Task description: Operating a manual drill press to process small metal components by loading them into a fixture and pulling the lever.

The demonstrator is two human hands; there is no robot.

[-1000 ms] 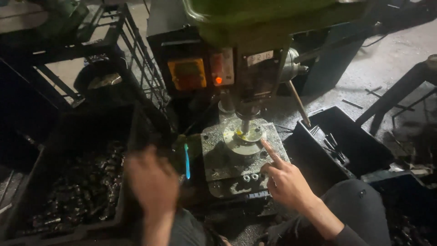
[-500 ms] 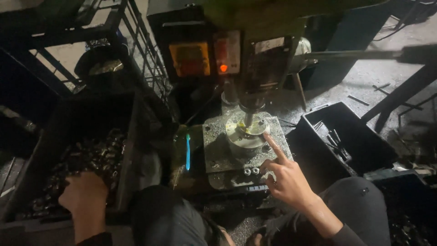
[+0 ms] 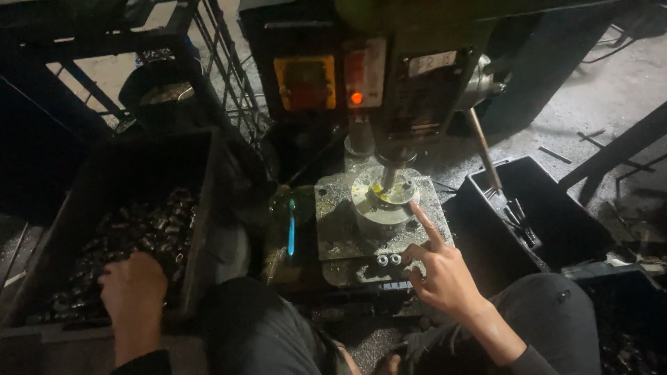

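Your left hand (image 3: pixel 133 292) has moved: a second ago it was up in front of you near the drill table, half a second ago it was dropping toward the crate, and now it is down inside the black crate (image 3: pixel 208 208) on your left, resting palm-down on the pile of small metal parts (image 3: pixel 132 232). The view has also tipped down a little, so the drill press (image 3: pixel 410 76) fills the top of the frame.

Largest to smallest:
- Drill press: green head, orange light on the panel, spindle down at or just above the round fixture (image 3: pixel 381 201); I cannot tell if it touches.
- Crate of parts: just beside your left knee, well filled.
- Black tray (image 3: pixel 556 229) on the right: a few thin dark rods in it, well apart from both hands.
- Drill table (image 3: pixel 340 229): grey plate carrying the fixture, with two small round pieces (image 3: pixel 388 260) at its near edge.

Right hand (image 3: pixel 445 274) has barely shifted: index finger out, tip touching the fixture's near-right edge, other fingers curled, holding nothing.

Left hand's grip: fingers buried in the parts, so I cannot tell whether it has closed on one.

My read: the left hand has gone from the table to the stock, so a fresh part looks to be in hand next while the right keeps its place at the fixture.
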